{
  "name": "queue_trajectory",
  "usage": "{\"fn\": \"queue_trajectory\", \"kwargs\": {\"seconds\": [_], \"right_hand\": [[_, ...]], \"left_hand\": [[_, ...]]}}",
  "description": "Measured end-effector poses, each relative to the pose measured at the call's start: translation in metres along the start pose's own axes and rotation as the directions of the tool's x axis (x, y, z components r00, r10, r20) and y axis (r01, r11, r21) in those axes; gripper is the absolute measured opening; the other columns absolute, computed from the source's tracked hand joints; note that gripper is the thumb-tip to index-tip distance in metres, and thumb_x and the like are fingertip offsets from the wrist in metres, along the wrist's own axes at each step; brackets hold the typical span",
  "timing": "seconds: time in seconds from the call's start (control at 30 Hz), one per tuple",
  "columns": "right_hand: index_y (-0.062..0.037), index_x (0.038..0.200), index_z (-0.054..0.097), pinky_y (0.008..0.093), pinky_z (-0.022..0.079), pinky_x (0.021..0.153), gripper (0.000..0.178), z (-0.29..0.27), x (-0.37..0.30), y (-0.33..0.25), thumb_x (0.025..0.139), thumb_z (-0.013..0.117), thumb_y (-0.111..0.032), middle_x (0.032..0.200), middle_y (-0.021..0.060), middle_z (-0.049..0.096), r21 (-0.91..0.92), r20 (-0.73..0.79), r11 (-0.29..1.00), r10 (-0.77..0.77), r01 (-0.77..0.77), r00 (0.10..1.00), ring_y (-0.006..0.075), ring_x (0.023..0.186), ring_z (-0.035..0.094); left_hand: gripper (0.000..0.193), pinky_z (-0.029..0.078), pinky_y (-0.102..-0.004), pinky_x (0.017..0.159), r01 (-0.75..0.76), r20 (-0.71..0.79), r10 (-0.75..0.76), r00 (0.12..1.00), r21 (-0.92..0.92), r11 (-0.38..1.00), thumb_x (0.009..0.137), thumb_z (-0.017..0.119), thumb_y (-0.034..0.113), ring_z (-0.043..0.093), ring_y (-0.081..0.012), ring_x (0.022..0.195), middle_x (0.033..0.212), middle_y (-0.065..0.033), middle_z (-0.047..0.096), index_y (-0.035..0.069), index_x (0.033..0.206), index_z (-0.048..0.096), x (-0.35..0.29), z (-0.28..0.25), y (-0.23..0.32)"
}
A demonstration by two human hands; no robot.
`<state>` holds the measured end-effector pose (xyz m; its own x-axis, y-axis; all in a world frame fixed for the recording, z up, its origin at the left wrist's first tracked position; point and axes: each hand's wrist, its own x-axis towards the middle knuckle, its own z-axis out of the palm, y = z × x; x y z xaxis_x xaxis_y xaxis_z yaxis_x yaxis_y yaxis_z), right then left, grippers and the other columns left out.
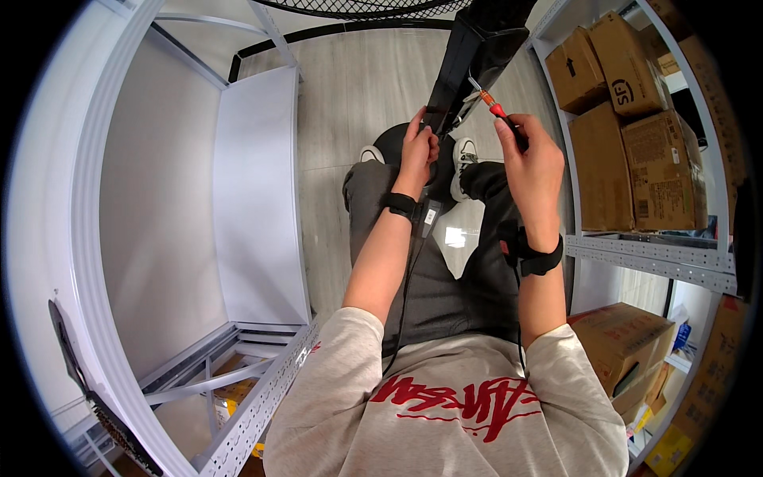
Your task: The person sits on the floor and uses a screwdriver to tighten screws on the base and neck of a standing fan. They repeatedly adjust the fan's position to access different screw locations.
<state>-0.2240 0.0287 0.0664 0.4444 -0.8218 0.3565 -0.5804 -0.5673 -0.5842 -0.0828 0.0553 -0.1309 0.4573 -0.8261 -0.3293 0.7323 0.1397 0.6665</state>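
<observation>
Shelving [258,199]: stood white at left.
Left hand [416,155]: gripped the near end of a black column [477,60].
Tool [497,108]: slanted beside the column, contact unclear.
Right hand [536,163]: pinched its red-and-black handle.
Cardboard boxes [600,155]: sat stacked at right.

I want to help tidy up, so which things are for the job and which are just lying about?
For the job:
Red-and-black tool, held in the right hand
Black post, with the left hand on it

Seemingly just lying about:
Cardboard boxes, on the right
Dark brush, lower left
</observation>
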Motion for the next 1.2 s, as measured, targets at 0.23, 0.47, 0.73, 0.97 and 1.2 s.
{"fn": "queue_trajectory", "kwargs": {"seconds": [0.23, 0.47, 0.73, 0.97, 1.2], "right_hand": [[0.0034, 0.098, 0.065, 0.0304, 0.045, 0.053, 0.032, -0.008, 0.009, 0.0, 0.092, 0.061, -0.028, 0.066, 0.0105, 0.065, 0.266, 0.298, 0.888, 0.293, -0.374, 0.908, 0.0132, 0.055, 0.059], [-0.0012, 0.098, 0.067, 0.0337, 0.045, 0.054, 0.03, -0.001, 0.0, 0.003, 0.09, 0.064, -0.03, 0.065, 0.0149, 0.062, -0.053, -0.004, 0.997, -0.06, 0.059, 0.998, 0.0267, 0.054, 0.057], [-0.0039, 0.098, 0.068, 0.0318, 0.041, 0.052, 0.033, -0.001, 0.01, 0.02, 0.093, 0.058, -0.035, 0.061, 0.013, 0.059, 0.22, 0.333, 0.917, 0.249, -0.332, 0.91, 0.0214, 0.052, 0.055], [-0.0038, 0.101, 0.065, 0.0291, 0.043, 0.054, 0.027, 0.004, 0.002, 0.006, 0.091, 0.063, -0.028, 0.061, 0.0119, 0.06, 0.073, -0.003, 0.997, -0.03, 0.03, 1.0, 0.0192, 0.055, 0.057], [-0.0023, 0.098, 0.067, 0.0276, 0.042, 0.051, 0.029, 0.005, 0.007, 0.007, 0.092, 0.061, -0.03, 0.064, 0.0077, 0.061, 0.117, 0.113, 0.986, 0.107, -0.12, 0.988, 0.0126, 0.054, 0.055]], "left_hand": [[0.05, 0.028, -0.0205, 0.044, -0.001, -0.002, 0.001, 1.0, -0.006, 1.0, 0.096, 0.041, 0.008, 0.036, -0.006, 0.05, 0.066, 0.0009, 0.047, 0.019, 0.144, 0.036, 0.002, -0.001, -0.002], [0.05, 0.028, -0.0204, 0.043, -0.002, 0.001, 0.002, 1.0, -0.013, 1.0, 0.096, 0.042, 0.008, 0.036, -0.006, 0.049, 0.066, 0.0009, 0.047, 0.019, 0.144, 0.036, 0.003, -0.003, -0.002], [0.051, 0.028, -0.0202, 0.044, -0.006, 0.009, 0.007, 1.0, -0.02, 1.0, 0.096, 0.042, 0.008, 0.037, -0.0059, 0.05, 0.066, 0.0009, 0.047, 0.019, 0.145, 0.035, 0.002, -0.003, -0.002], [0.05, 0.028, -0.0201, 0.044, -0.002, 0.011, 0.002, 1.0, -0.016, 1.0, 0.096, 0.041, 0.007, 0.037, -0.006, 0.051, 0.067, 0.0004, 0.047, 0.019, 0.145, 0.036, 0.001, -0.004, 0.0], [0.051, 0.028, -0.0206, 0.043, 0.002, -0.007, -0.002, 1.0, -0.021, 1.0, 0.095, 0.042, 0.007, 0.037, -0.0064, 0.05, 0.067, 0.0002, 0.047, 0.02, 0.144, 0.036, 0.002, -0.005, -0.001]]}}
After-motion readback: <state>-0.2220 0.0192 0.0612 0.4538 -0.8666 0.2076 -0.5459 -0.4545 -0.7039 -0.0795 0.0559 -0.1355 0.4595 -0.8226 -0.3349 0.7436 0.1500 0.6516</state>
